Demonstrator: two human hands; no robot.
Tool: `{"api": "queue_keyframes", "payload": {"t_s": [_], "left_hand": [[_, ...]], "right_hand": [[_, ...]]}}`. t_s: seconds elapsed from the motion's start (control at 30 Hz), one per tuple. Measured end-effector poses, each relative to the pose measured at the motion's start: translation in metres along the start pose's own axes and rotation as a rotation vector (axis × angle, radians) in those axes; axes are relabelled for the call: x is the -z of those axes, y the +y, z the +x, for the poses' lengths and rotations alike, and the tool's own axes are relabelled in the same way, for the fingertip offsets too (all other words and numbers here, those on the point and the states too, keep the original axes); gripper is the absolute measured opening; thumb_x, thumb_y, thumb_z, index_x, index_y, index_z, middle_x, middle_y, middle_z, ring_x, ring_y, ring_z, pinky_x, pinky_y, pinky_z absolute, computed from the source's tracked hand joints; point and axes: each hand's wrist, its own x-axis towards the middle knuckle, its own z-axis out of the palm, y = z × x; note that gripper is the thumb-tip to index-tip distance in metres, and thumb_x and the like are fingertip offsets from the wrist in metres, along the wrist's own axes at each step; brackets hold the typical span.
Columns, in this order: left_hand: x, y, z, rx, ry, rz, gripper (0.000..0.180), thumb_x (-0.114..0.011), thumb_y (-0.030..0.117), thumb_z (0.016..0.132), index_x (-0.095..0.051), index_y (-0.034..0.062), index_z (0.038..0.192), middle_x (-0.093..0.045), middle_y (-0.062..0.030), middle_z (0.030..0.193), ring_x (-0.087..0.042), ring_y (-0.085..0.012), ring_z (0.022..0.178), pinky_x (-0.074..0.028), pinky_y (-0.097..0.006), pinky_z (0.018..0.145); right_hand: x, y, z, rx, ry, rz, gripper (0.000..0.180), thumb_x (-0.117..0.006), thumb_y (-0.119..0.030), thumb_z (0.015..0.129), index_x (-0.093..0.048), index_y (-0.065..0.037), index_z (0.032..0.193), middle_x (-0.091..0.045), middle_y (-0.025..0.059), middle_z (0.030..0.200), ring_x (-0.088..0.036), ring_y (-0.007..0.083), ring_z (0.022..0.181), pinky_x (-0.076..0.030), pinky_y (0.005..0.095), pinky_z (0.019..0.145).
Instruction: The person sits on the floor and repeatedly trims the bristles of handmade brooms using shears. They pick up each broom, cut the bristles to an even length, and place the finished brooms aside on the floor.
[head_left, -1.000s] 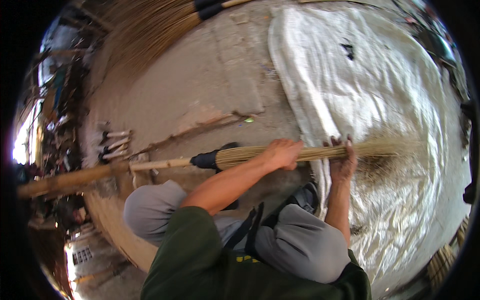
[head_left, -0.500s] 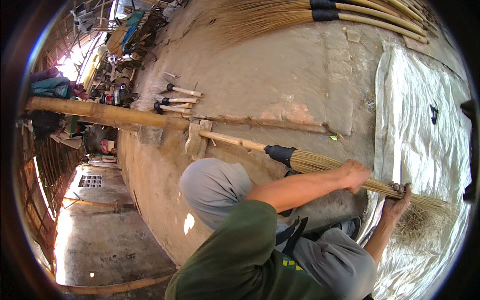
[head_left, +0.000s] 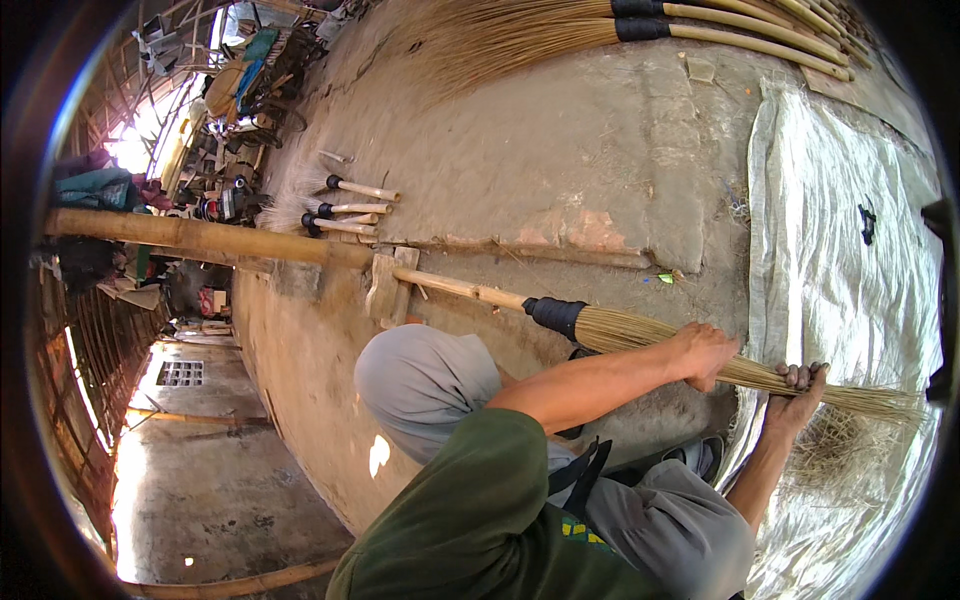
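A broom (head_left: 625, 328) of thin straw-coloured sticks lies slantwise in front of me. Black wrapping (head_left: 555, 315) binds its head to a bamboo handle, which runs left to a wooden block (head_left: 388, 287). My left hand (head_left: 706, 355) is closed round the bristles, midway along the bundle. Nearer their tips, my right hand (head_left: 800, 388) grips the same bristles, its fingers curled over the top. The tips fan out past it over a silvery sheet. Under them sits a heap of loose bristle scraps (head_left: 835, 450).
Several finished brooms (head_left: 640, 28) lie along the far edge. Short-handled brushes (head_left: 350, 208) rest on the floor at left, by a thick bamboo pole (head_left: 200, 235). The silvery sheet (head_left: 850, 160) covers the right side, with a small black object (head_left: 867, 227) on it.
The view has shifted slightly. Both hands keep their hold on the bristles, and the right hand's grip looks a little different; the tips reach slightly farther right.
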Motion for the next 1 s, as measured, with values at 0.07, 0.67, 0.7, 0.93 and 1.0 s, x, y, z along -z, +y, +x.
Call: {"api": "queue_keyframes", "payload": {"t_s": [0.07,0.67,0.7,0.93,1.0], "left_hand": [[0.002,0.004,0.0,0.017,-0.047,0.033,0.052,-0.076,0.016,0.065,-0.058,-0.0009,0.11,-0.072,-0.0227,0.095,-0.072,-0.0412,0.092,-0.058,-0.05,0.079],[-0.004,0.023,0.033,-0.117,-0.088,-0.026,0.049,-0.076,0.017,0.06,-0.064,-0.0005,0.104,-0.072,-0.0222,0.091,-0.072,-0.0405,0.088,-0.058,-0.049,0.077],[-0.002,0.024,0.035,-0.097,-0.082,-0.008,0.049,-0.077,0.017,0.06,-0.064,-0.0007,0.104,-0.073,-0.0221,0.091,-0.072,-0.04,0.088,-0.058,-0.049,0.077],[0.005,-0.001,0.03,-0.018,-0.036,-0.028,0.05,-0.077,0.019,0.06,-0.064,0.0001,0.104,-0.073,-0.0209,0.093,-0.072,-0.0385,0.091,-0.058,-0.049,0.08],[0.004,0.0,0.032,-0.004,-0.067,-0.018,0.05,-0.077,0.018,0.061,-0.064,0.0004,0.105,-0.073,-0.0204,0.094,-0.073,-0.0385,0.092,-0.058,-0.049,0.08]], "right_hand": [[-0.002,-0.006,-0.002,0.023,-0.03,0.003,0.025,-0.063,-0.031,0.104,-0.053,-0.011,0.091,-0.037,-0.0031,0.061,-0.041,0.0115,0.057,-0.044,0.0326,0.065],[0.029,-0.038,0.009,0.099,-0.035,0.122,0.023,-0.06,-0.027,0.105,-0.054,-0.01,0.091,-0.036,-0.0025,0.063,-0.04,0.013,0.058,-0.045,0.0342,0.068],[0.026,-0.039,0.011,0.13,-0.045,0.09,0.023,-0.059,-0.027,0.106,-0.053,-0.01,0.091,-0.035,-0.0028,0.063,-0.04,0.013,0.057,-0.045,0.0346,0.068],[0.015,-0.01,0.022,0.116,-0.028,0.027,0.025,-0.056,-0.028,0.108,-0.05,-0.01,0.093,-0.035,-0.0018,0.063,-0.041,0.0122,0.058,-0.046,0.0348,0.067],[0.018,-0.01,0.024,0.08,-0.015,0.005,0.025,-0.055,-0.028,0.108,-0.051,-0.009,0.094,-0.035,-0.0019,0.064,-0.041,0.0127,0.059,-0.046,0.035,0.067]]}}
